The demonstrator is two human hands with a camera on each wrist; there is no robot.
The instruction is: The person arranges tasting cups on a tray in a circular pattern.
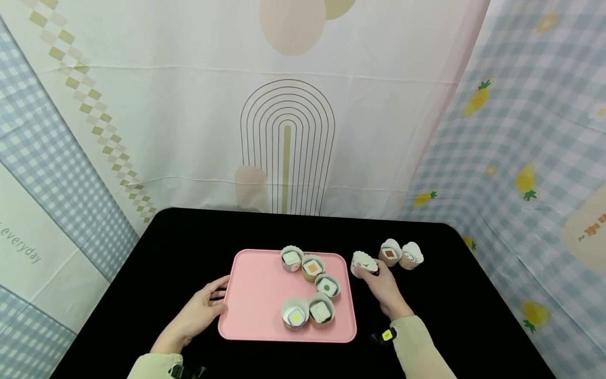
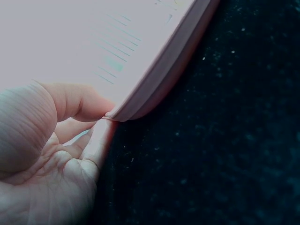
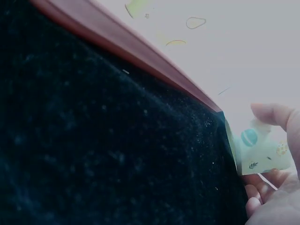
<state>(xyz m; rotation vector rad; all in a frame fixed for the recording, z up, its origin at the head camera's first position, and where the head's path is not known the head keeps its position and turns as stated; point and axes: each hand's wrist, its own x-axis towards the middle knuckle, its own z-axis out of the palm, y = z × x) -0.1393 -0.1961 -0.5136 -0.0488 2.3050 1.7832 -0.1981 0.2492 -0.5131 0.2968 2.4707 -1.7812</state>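
Paper cup (image 1: 354, 263) in the right hand (image 1: 387, 292): the head view places it just outside the right edge of the pink tray (image 1: 255, 295), near its far right corner, with fingers and thumb clamped on it. Five similar cups (image 1: 295, 304) stand on the tray, mostly in its right half, curving from far edge to near edge; two spare cups (image 1: 390, 245) are side by side on the black desk (image 1: 199, 237), towards its far right corner. The left hand (image 1: 199, 313) is at the tray's left edge. In the left wrist view, its thumb and a finger pinch the rim. The right wrist view shows the printed cup between thumb and fingers; whether it touches the desk, I cannot tell
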